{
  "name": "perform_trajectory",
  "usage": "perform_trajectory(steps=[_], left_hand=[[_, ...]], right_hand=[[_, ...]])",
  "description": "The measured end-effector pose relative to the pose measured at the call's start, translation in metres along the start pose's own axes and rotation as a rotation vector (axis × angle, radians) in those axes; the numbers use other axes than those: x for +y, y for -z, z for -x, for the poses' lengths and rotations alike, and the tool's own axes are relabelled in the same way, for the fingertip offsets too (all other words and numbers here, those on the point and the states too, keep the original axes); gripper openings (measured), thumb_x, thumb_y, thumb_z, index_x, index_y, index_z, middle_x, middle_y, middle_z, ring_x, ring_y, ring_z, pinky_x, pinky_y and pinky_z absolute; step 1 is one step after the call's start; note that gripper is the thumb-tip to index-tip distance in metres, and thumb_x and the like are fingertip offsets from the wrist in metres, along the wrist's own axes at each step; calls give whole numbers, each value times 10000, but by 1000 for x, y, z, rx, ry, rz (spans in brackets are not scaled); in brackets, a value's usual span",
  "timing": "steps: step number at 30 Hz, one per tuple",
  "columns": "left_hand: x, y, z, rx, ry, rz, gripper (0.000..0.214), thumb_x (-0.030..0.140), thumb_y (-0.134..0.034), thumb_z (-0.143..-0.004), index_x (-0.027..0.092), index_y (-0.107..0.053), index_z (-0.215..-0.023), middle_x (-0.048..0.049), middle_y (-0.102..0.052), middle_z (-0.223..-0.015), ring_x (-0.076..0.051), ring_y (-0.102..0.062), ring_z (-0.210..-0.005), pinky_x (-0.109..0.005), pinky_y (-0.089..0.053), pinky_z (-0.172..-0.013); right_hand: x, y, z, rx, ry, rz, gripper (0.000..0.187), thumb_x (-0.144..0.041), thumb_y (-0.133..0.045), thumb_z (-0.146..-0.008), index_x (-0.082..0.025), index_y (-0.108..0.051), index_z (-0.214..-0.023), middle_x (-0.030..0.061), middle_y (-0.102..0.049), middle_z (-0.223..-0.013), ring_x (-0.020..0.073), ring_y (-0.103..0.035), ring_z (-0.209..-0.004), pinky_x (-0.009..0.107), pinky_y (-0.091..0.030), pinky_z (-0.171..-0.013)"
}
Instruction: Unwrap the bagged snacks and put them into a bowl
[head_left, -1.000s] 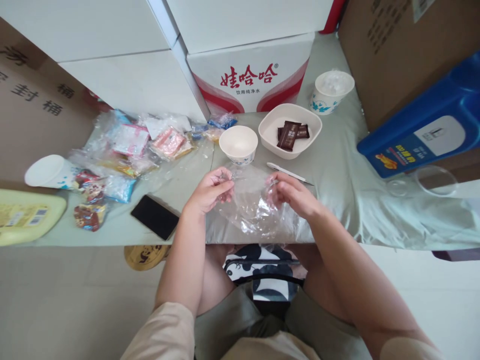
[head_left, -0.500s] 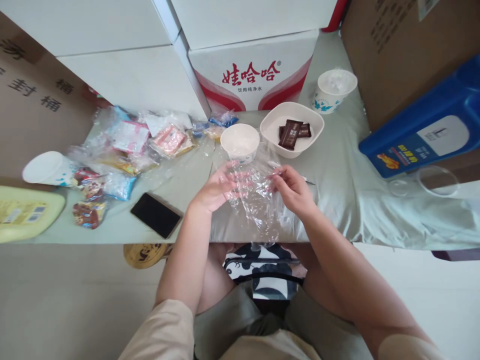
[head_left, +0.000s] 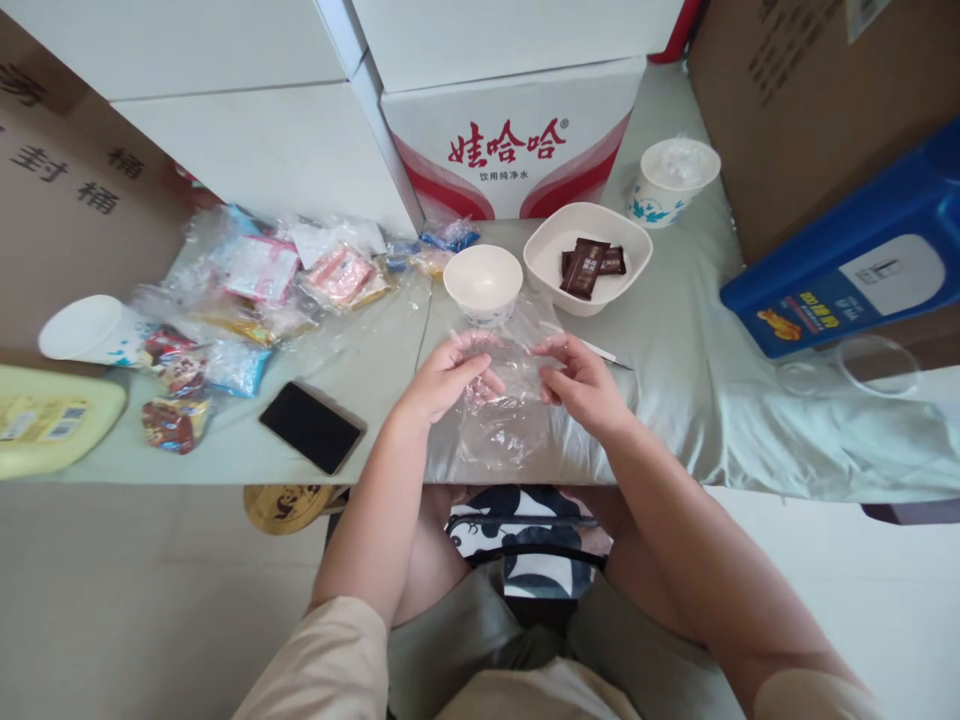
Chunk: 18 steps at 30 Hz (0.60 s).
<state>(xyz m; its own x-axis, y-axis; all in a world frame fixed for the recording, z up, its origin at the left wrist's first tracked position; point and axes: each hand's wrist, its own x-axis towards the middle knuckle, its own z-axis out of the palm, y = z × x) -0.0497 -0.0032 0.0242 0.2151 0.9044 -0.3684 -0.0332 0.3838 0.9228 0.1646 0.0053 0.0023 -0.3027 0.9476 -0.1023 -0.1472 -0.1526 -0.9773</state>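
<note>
My left hand (head_left: pixel 442 378) and my right hand (head_left: pixel 583 385) both grip a clear plastic bag (head_left: pixel 504 415) just above the table's near edge. The fingers of each hand are curled into the crinkled film, which hangs between them. Just beyond the bag stands an empty white bowl (head_left: pixel 483 282). To its right a larger white bowl (head_left: pixel 587 258) holds two or three dark brown snack bars (head_left: pixel 590 266). A thin white knife-like tool (head_left: pixel 604 353) lies by my right hand, partly hidden behind it.
A black phone (head_left: pixel 311 427) lies left of my hands. A heap of bagged snacks (head_left: pixel 255 290) and a paper cup (head_left: pixel 90 328) fill the left side. A covered cup (head_left: pixel 673 180), white cartons (head_left: pixel 517 130), a blue jug (head_left: pixel 847 255) and a glass lid (head_left: pixel 874 365) stand behind and right.
The bag was spread wide between my hands; they have drawn closer together, bunching the film into a narrower hanging shape. The view has shifted slightly.
</note>
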Motion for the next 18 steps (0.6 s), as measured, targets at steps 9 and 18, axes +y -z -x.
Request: perform_trajectory(steps=[9,18], left_hand=[[4,4,4,-18,-190,298,119,210,-776,-577,164,-682,-635,7,-677,-588,-146,-648,-466,-241,-509,-458],[4,18,-3,132,-117,178,561,656,-552,-829,148,-706,-649,-89,-698,-622,-199,-651,-537,-315,-515,-556]], right_hand=[[-6,5,3,50,125,-280,222,-226,-779,-683,-208,-603,-548,-3,-669,-979,63,-457,-586,266,-378,-542],[6,23,-3,203,259,-79,174,-128,-569,-609,-200,-495,-470,11,-605,-783,140,-560,-780,305,-416,-743]])
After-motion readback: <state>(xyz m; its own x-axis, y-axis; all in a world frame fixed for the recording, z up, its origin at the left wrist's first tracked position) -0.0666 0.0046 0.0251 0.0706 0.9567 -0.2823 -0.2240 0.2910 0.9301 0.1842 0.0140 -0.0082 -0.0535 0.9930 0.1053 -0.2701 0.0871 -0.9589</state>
